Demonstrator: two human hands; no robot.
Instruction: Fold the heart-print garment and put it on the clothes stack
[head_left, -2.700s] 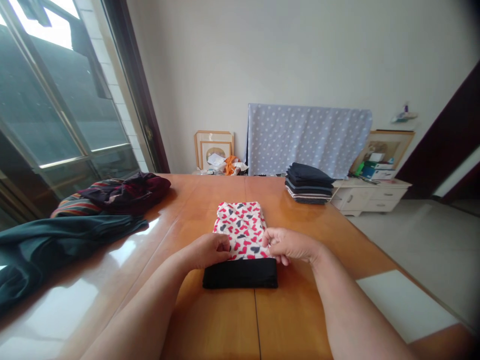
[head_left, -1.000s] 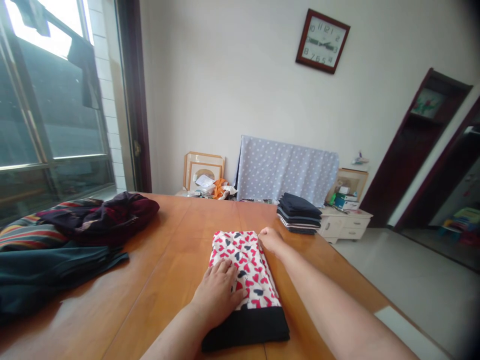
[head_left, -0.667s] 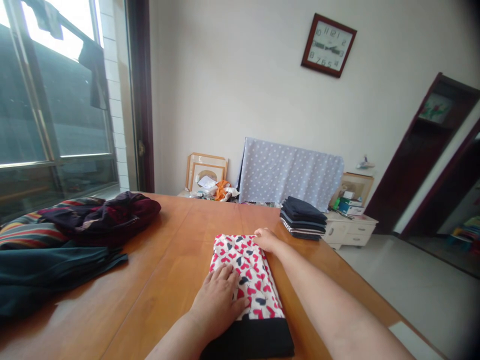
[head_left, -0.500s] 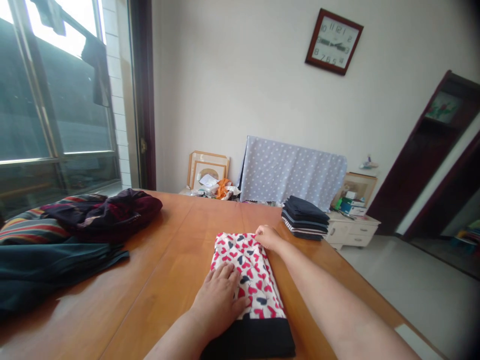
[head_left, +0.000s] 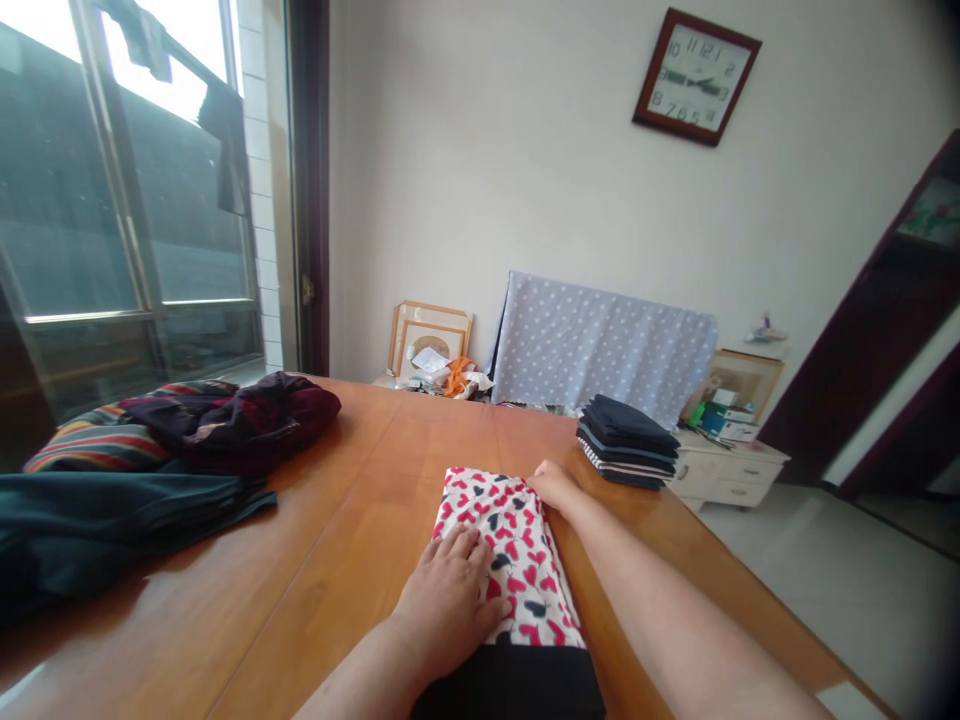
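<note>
A folded white garment with red and navy hearts and a black band lies on the wooden table in front of me. My left hand rests flat on its left side, fingers stretched out and slightly spread. At the far right corner of the cloth, my right hand has its fingers closed on the edge; the fingertips are partly hidden. Just beyond that hand stands a neat stack of dark folded clothes.
On the table's left lie a dark green garment, a maroon garment and striped cloth. Past the far edge of the table are a dotted cloth cover, framed pictures and a white cabinet.
The whole view has shifted so that things sit a little farther right. Both hands keep nearly the same places on the garment, whose far right corner looks slightly pulled in.
</note>
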